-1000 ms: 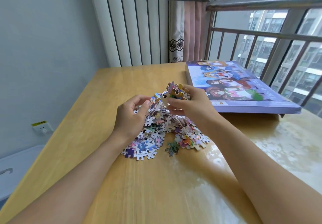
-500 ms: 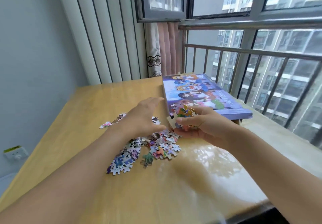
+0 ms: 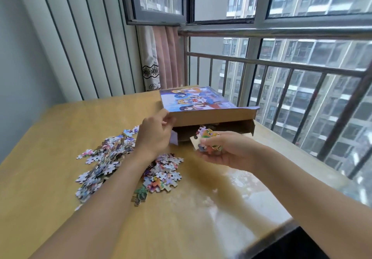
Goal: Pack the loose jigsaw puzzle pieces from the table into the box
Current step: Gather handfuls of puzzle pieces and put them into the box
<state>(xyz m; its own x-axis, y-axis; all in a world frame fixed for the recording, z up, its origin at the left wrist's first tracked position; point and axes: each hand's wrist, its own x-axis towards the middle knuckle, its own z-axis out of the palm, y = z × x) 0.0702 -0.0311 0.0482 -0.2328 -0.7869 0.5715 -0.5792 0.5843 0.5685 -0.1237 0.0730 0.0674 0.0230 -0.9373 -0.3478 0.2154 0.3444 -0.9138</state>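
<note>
Puzzle pieces lie loose in a heap on the wooden table, just on my side of the box and to its left, running under my left forearm. Box sits at the far side of the table by the window railing, near end open, picture lid tilted up, brown flap showing. My left hand is at the box's near left corner, fingers curled over the lid edge, gripping it and holding it raised. My right hand is palm up right in front of the box opening, fingers curled round a handful of pieces, thumb on top pinning them. Handful is at the mouth of the box, not inside. One green piece lies alone at the near edge of the heap, farthest from the box.
</note>
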